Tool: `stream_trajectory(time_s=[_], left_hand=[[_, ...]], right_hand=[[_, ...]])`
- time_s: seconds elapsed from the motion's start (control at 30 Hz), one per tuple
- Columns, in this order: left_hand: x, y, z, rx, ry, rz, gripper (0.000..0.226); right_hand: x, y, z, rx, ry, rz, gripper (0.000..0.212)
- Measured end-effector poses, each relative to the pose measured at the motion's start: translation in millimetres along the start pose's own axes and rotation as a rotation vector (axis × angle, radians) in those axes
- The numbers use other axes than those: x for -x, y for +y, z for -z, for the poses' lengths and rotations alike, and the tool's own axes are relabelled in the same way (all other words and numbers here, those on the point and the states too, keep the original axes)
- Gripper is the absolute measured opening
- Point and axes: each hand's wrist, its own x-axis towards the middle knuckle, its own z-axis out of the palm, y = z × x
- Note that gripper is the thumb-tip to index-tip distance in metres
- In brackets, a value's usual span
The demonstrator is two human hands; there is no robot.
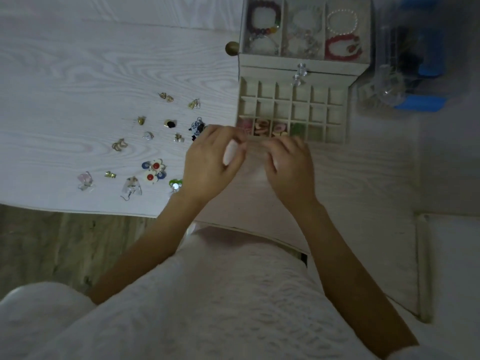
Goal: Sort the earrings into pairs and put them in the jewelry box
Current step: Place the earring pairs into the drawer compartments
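Both hands, left hand [210, 157] and right hand [288, 162], hover with curled fingers just before the jewelry box [293, 110]; whether they hold anything is unclear. Loose earrings [153, 170] lie scattered across the counter [78, 74] toward its left edge.

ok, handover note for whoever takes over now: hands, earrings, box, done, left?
Left hand and right hand: fingers curled, close together in front of the jewelry box; whether they hold anything is too blurred to tell.
Done: the front row's left compartments hold earrings.
Left: loose earrings lie on the table, left of the box; the two back rows look empty.
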Motion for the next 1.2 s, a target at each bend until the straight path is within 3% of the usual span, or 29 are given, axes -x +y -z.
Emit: stream_trajectory(time_s=[0.13,0.23,0.33,0.47,0.8,1.2], left_hand=[[51,-39,30,-0.080,-0.094,0.287,0.016],[90,-64,41,-0.175,-0.211,0.425,0.034],[112,-74,43,-0.159,-0.255,0.536,0.051],[116,-81,38,-0.083,-0.217,0.639,0.055],[104,-85,32,-0.066,-0.279,0.535,0.021],[67,-52,-4,0.015,-0.378,0.342,0.017]], right_hand=[[11,-37,-30,-0.131,-0.263,0.087,0.019],[20,-64,-52,-0.166,-0.512,0.120,0.034],[23,-88,-73,-0.141,-0.598,0.162,0.050],[19,-110,-95,-0.063,-0.574,0.197,0.056],[22,-95,-94,-0.152,-0.450,0.113,0.019],[47,-12,-30,-0.127,-0.241,-0.084,0.028]])
